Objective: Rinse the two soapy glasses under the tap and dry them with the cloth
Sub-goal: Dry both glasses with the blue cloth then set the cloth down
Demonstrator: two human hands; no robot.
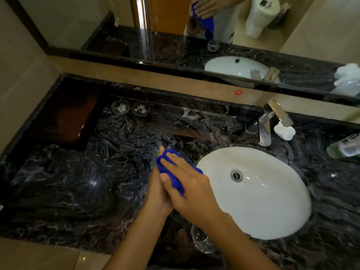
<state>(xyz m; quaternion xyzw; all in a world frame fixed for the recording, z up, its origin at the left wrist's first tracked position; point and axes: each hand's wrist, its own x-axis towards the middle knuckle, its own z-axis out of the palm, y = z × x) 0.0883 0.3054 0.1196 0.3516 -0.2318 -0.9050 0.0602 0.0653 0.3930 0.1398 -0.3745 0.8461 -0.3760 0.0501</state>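
My left hand (156, 195) and my right hand (191, 191) are pressed together over the counter, just left of the white sink (272, 215). My right hand presses a blue cloth (172, 173) against what my left hand holds. That object is almost wholly hidden by cloth and fingers. In the mirror, the glass's reflection (193, 24) shows a clear glass wrapped in the cloth. A second clear glass (202, 242) stands on the dark marble counter (78, 191) near the front edge, under my right forearm. The chrome tap (272, 121) is not running.
Two round glass coasters (130, 107) lie at the back of the counter. A dark tray (64, 121) sits at the far left. By the tap there is a white lump (284, 131), and a green bottle (343, 148) lies at the right edge.
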